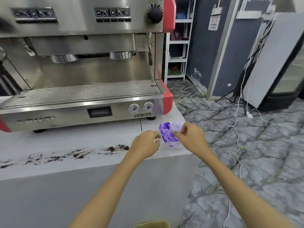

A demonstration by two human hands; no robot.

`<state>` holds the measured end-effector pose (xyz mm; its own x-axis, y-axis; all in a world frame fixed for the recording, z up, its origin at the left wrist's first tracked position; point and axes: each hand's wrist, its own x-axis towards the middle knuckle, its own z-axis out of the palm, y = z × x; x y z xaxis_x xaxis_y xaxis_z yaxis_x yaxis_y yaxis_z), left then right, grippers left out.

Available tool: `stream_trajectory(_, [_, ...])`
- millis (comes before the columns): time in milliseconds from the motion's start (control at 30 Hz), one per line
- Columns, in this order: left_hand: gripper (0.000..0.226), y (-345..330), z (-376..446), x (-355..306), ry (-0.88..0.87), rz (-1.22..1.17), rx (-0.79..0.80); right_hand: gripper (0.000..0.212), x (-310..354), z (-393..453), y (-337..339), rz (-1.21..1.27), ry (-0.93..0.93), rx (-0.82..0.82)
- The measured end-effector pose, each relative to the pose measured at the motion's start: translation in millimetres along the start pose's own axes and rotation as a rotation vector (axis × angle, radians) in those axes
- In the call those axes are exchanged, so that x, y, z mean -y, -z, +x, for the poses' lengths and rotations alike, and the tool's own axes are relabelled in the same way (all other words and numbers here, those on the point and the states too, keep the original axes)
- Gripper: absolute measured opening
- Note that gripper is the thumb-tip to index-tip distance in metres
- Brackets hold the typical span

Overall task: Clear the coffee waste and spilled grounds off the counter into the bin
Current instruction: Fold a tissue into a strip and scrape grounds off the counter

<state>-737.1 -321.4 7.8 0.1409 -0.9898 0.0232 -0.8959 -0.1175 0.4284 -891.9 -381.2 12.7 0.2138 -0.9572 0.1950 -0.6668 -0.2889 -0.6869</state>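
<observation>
On counter (82, 142), 3 o'clock of grounds (79, 153) | packet (167, 134) between hands | left hand (145, 143) loosely curled, empty; right hand (191, 138) grip unclear | step: grab packet | next: pinch, bin it

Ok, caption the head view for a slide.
Left hand and right hand meet at a purple packet on the counter, spilled coffee grounds alongside, espresso machine behind.

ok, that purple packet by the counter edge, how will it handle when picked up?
Probably floppy and light: the purple packet looks like thin, part-clear film. May slide on the smooth counter if pushed.
</observation>
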Motion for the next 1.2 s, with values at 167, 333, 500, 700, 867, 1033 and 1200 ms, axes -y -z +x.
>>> stream_trajectory(167, [0.035,-25,39,-11,0.088,-0.149,-0.042,0.049,-3,57,-13,-0.027,-0.047,0.106])
stream_trajectory(333, [0.040,-43,63,-10,0.199,-0.358,-0.100,0.055,-9,83,-31,-0.150,-0.048,0.215])
stream_trajectory(500, [0.042,-54,73,-10,0.160,-0.290,-0.103,0.033,-19,99,-35,-0.009,-0.055,0.287])
stream_trajectory(700, [0.054,-67,74,-14,0.133,-0.161,-0.043,0.030,-26,107,-26,0.189,-0.039,0.319])
stream_trajectory(867, [0.054,-75,73,-12,0.171,-0.114,-0.044,0.029,-27,114,-11,0.335,-0.076,0.357])
stream_trajectory(1033, [0.053,-78,71,-15,0.200,-0.096,-0.052,0.014,-30,120,6,0.480,-0.133,0.302])
stream_trajectory(1200, [0.054,-81,70,-14,0.197,-0.059,-0.072,0.019,-26,117,26,0.584,-0.164,0.191])
